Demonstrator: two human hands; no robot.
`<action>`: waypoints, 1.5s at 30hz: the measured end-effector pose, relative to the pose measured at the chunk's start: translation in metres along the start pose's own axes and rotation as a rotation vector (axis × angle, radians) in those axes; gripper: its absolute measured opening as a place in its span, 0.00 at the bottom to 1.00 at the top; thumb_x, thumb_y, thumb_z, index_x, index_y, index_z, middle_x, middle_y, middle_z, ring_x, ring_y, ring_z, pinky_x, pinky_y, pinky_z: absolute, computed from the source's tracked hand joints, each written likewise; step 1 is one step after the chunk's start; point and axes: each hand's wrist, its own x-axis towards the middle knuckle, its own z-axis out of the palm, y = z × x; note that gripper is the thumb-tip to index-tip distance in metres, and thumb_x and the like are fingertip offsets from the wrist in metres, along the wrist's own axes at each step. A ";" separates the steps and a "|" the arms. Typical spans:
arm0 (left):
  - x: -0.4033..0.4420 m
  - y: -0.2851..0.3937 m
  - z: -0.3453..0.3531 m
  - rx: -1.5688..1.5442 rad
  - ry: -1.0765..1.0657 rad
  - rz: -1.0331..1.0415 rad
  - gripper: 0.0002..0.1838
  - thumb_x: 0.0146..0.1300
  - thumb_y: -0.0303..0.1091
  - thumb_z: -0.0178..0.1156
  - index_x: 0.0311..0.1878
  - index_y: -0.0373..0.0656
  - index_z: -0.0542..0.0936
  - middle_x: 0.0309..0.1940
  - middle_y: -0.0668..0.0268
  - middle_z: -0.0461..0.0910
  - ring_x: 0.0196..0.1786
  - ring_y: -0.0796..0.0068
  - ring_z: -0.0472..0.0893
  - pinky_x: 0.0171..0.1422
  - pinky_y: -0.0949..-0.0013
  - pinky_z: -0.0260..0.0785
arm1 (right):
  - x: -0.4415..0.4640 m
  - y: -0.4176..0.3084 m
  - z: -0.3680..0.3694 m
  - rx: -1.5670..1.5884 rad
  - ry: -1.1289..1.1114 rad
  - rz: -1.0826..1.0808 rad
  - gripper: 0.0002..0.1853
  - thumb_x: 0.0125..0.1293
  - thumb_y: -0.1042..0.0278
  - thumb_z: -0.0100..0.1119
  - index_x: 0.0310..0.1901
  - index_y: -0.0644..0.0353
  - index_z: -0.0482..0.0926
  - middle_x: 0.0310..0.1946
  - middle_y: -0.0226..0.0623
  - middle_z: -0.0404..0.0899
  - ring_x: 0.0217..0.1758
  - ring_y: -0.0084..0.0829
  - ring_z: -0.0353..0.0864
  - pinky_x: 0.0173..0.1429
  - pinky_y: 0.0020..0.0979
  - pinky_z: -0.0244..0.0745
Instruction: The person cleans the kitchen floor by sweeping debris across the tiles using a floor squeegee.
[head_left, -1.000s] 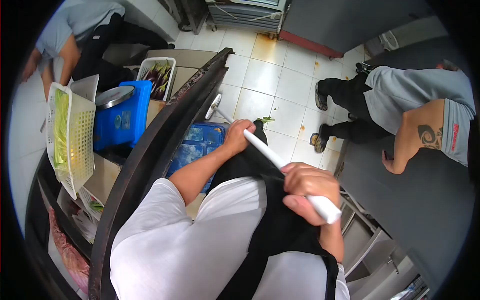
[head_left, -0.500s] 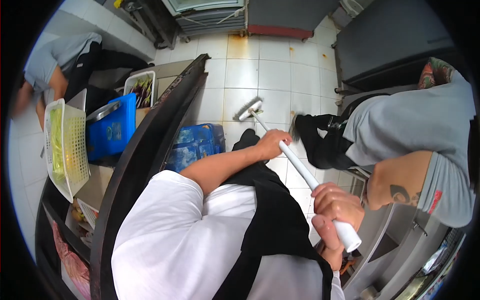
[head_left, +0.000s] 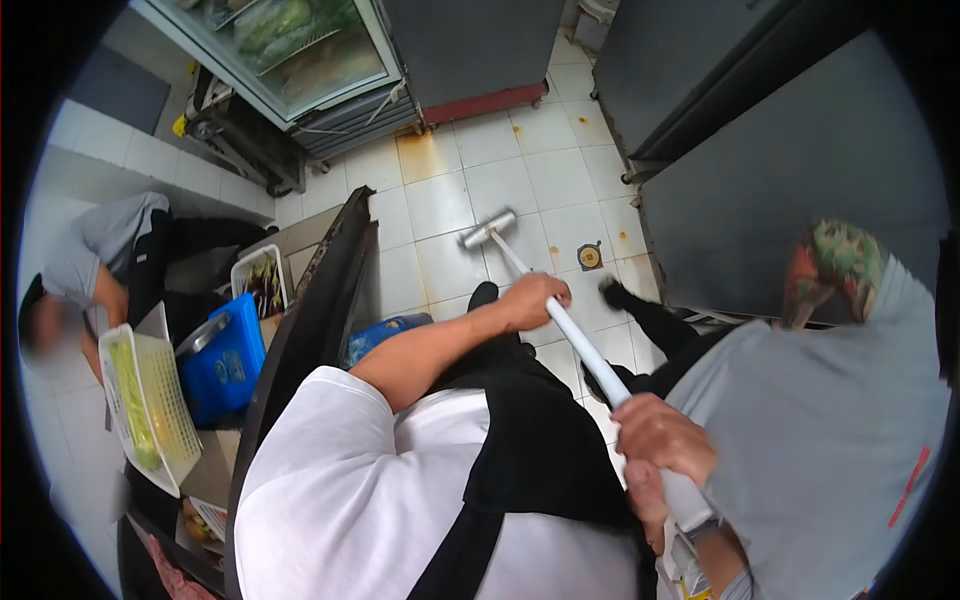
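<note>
Your left hand (head_left: pixel 537 301) and right hand (head_left: pixel 664 440) both grip the white pole of a long-handled broom (head_left: pixel 585 345). The left hand has its fingers closed around the pole farther down toward the floor; the right hand is wrapped around it near its top end, with the thumb on the side nearest your body. The pole slants away from you, and the broom head (head_left: pixel 487 230) is over the white tiled floor (head_left: pixel 440 205), ahead of your dark shoe (head_left: pixel 484 294). You cannot tell from this view how firmly the bristles press on the tiles.

A round drain cover (head_left: pixel 590 256) lies in the floor to the right of the broom head, and a brown stain (head_left: pixel 428 152) marks the tiles near the red base (head_left: pixel 485 104) of a grey cabinet. Beside that cabinet is a fridge (head_left: pixel 300 60) with a glass door.

On your left, past a dark metal edge (head_left: pixel 300 325), are a white basket (head_left: pixel 172 410) of long green vegetables, a blue scale (head_left: pixel 222 365) just beside it, and a smaller basket (head_left: pixel 285 270) of eggplants. A blue crate (head_left: pixel 385 335) is partly hidden behind your left arm. One person in grey (head_left: pixel 120 240) bends over at far left; another (head_left: pixel 820 430) is close on your right.
</note>
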 end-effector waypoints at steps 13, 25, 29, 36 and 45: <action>0.126 -0.222 -0.140 0.318 0.245 -0.450 0.24 0.64 0.39 0.67 0.61 0.38 0.81 0.64 0.44 0.77 0.65 0.41 0.77 0.72 0.52 0.71 | 0.165 0.247 0.055 -0.098 0.124 0.081 0.08 0.69 0.80 0.63 0.31 0.64 0.77 0.31 0.35 0.82 0.44 0.39 0.86 0.65 0.42 0.78; 0.118 -0.122 -0.039 -0.136 -0.453 0.200 0.11 0.57 0.25 0.63 0.43 0.49 0.85 0.38 0.61 0.88 0.46 0.52 0.85 0.53 0.52 0.76 | 0.169 0.059 0.024 -0.096 0.540 0.179 0.23 0.56 0.61 0.72 0.15 0.58 0.67 0.12 0.34 0.69 0.17 0.35 0.73 0.34 0.39 0.78; 0.155 -0.085 -0.046 -0.099 -0.592 0.257 0.12 0.54 0.23 0.61 0.41 0.49 0.85 0.37 0.60 0.87 0.46 0.51 0.85 0.53 0.51 0.76 | 0.158 0.038 0.017 -0.126 0.590 0.115 0.24 0.63 0.57 0.67 0.16 0.55 0.66 0.11 0.32 0.69 0.16 0.33 0.72 0.31 0.40 0.77; 0.274 -0.104 -0.062 0.185 -0.445 0.143 0.20 0.62 0.43 0.71 0.54 0.45 0.84 0.54 0.50 0.83 0.60 0.43 0.80 0.65 0.49 0.73 | 0.153 0.117 0.011 -0.406 0.764 0.109 0.11 0.63 0.72 0.62 0.25 0.61 0.72 0.24 0.37 0.77 0.30 0.36 0.80 0.59 0.52 0.82; 0.309 -0.109 0.053 0.208 -0.455 0.241 0.27 0.64 0.44 0.70 0.63 0.44 0.80 0.64 0.48 0.76 0.69 0.46 0.73 0.73 0.53 0.69 | 0.108 0.204 -0.011 -0.471 1.072 0.285 0.14 0.71 0.72 0.65 0.27 0.65 0.75 0.33 0.42 0.85 0.40 0.34 0.85 0.66 0.48 0.78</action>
